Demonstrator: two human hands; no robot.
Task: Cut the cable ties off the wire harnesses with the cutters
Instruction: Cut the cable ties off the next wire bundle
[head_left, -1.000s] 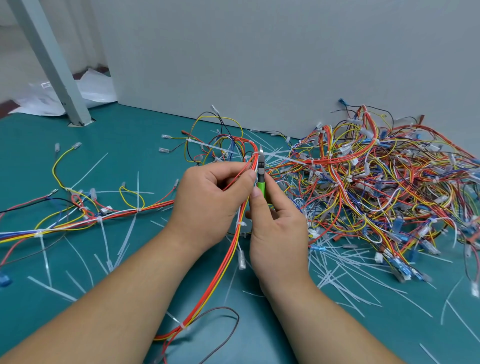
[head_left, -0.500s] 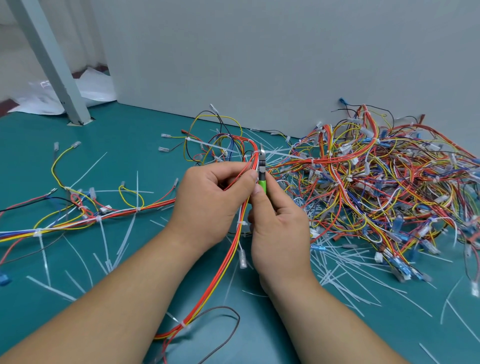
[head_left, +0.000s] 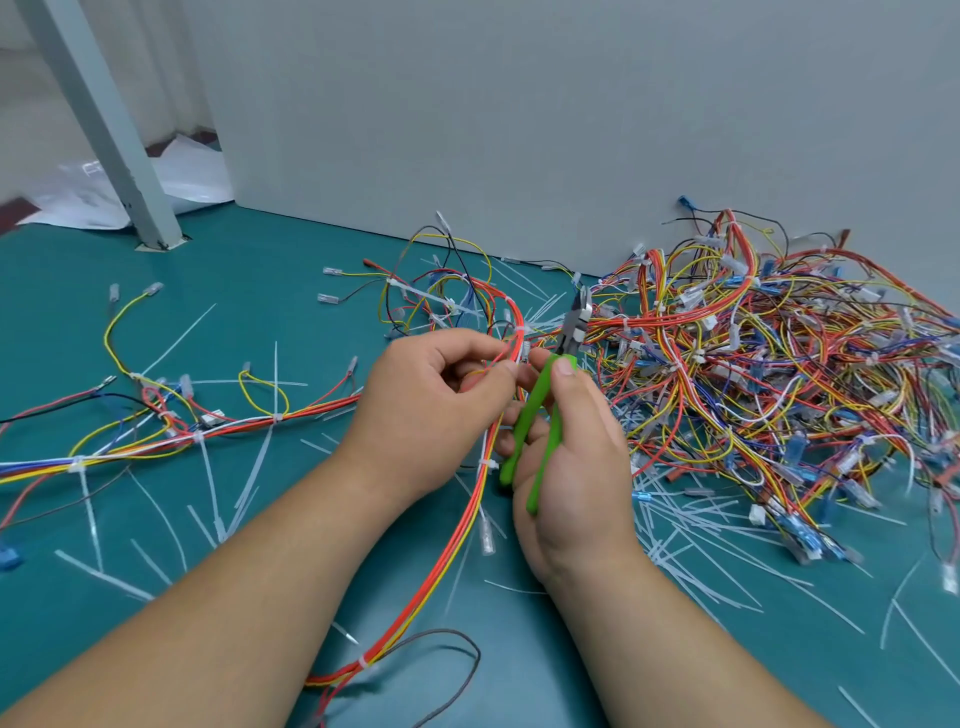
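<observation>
While cut ties (head_left: 691, 525) already litter the green surface (head_left: 260, 270), the job looks far from done: a big tangled pile of harnesses (head_left: 779, 364) lies at the right, and the orange harness (head_left: 457, 525) in hand has ties left on it. The left hand (head_left: 431, 400) pinches that harness by a tie. The right hand (head_left: 571, 467) grips the cutters (head_left: 540, 405), handles spread and tip raised beside the wires.

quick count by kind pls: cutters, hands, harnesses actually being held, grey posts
cutters: 1
hands: 2 (left hand, right hand)
held harness: 1
grey post: 1
total: 5
</observation>
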